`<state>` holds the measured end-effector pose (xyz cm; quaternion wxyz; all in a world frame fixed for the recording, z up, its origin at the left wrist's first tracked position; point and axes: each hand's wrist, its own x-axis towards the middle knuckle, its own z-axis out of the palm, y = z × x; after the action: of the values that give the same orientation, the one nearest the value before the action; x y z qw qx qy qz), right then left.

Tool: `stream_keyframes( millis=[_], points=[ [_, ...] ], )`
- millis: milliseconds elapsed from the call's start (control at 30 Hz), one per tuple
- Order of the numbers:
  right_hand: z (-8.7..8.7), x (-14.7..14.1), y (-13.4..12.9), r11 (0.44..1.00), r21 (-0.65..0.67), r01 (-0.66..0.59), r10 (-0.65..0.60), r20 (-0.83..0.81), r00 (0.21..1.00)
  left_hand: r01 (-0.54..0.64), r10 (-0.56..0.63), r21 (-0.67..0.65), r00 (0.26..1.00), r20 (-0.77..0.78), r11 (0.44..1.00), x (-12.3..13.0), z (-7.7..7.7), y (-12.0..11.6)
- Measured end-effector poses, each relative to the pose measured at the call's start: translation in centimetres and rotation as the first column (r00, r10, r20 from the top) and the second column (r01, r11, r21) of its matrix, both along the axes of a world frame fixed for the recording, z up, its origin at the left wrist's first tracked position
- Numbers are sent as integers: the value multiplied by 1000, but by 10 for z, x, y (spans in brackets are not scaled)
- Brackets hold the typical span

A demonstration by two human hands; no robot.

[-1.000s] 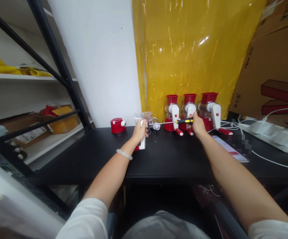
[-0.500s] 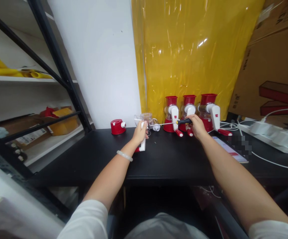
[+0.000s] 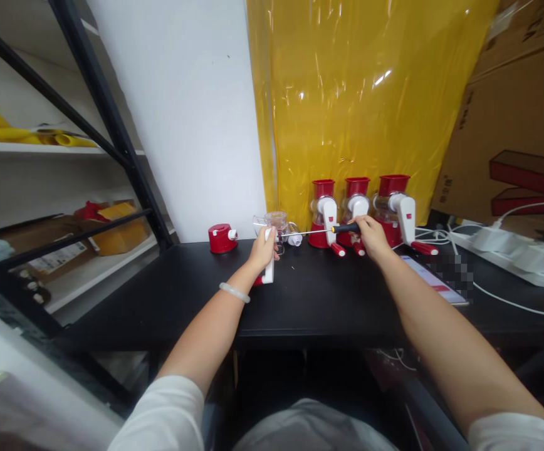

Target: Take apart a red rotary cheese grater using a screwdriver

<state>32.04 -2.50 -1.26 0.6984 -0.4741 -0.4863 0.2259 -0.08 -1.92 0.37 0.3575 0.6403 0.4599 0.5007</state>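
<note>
Two hands busy: left hand wraps the white crank, between red base and nearest grinder; right hand grips the screwdriver, tip by the left thumb — exact contact too small to tell. Off-axis push could skid the tip into left fingers; loose left grip could let the crank twist — maybe knocking the clear body.

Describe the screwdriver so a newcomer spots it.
On the black table, find the three red-and-white crank machines. Before them, the right hand grips the screwdriver, shaft pointing left. Its dark handle and thin metal shaft set it apart from their red crank grips.
</note>
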Motion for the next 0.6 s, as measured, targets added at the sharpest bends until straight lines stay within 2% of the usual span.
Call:
stream_keyframes(
  millis=[200, 267, 433, 600],
  points=[
    [2, 2, 3, 998, 48, -40, 45, -111, 993, 28, -27, 19, 999, -29, 999, -1, -6, 6],
    [2, 3, 1, 998, 57, -25, 30, -77, 997, 27, -27, 13, 999, -36, 1000, -1, -7, 7],
    [0, 3, -6, 999, -17, 29, -28, 81, 996, 26, -25, 13, 999, -47, 1000, -4, -9, 11],
    [0, 3, -4, 999, 7, 40, -41, 74, 996, 28, -27, 18, 997, -71, 999, -5, -12, 13]
  ],
)
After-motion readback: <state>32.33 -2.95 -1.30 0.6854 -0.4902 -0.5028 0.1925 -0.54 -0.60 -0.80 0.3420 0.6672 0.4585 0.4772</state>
